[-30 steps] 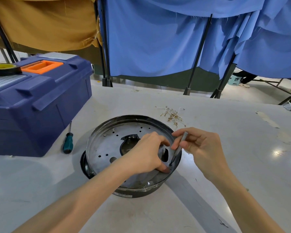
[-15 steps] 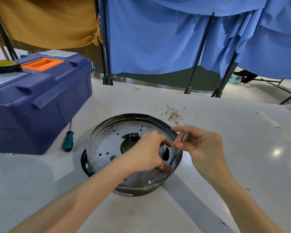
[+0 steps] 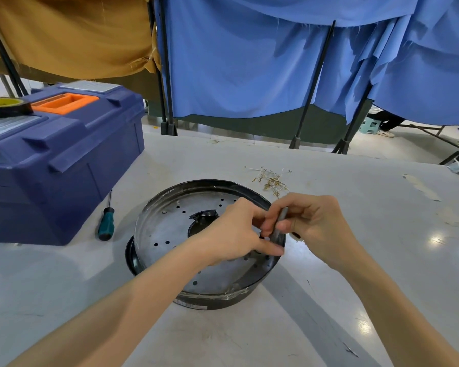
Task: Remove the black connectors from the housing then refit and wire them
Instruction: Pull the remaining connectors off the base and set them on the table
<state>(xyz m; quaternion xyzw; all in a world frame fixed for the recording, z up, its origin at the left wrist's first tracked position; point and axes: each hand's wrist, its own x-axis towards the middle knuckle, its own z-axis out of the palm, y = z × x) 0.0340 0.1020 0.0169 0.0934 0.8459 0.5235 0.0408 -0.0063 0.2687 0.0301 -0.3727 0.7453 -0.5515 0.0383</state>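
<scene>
A round metal housing point(image 3: 170, 231) with a black rim lies on the table, its perforated plate facing up. My left hand point(image 3: 233, 231) lies on the plate's right side, thumb pressed near the rim, fingers curled over a dark opening; what it holds there is hidden. My right hand point(image 3: 313, 223) pinches a thin grey tool point(image 3: 278, 226), its tip pointing down into the housing beside my left fingers. No black connector shows clearly; the hands cover that spot.
A blue toolbox point(image 3: 56, 160) with an orange handle stands at the left, a roll of tape point(image 3: 6, 105) on top. A green-handled screwdriver point(image 3: 106, 223) lies beside it. Small wire terminals point(image 3: 272, 180) are scattered behind the housing. Blue curtains hang beyond the table's far edge.
My right hand has moved closer to my left, bringing the grey tool more upright and its tip deeper at the opening. My left hand stays on the plate.
</scene>
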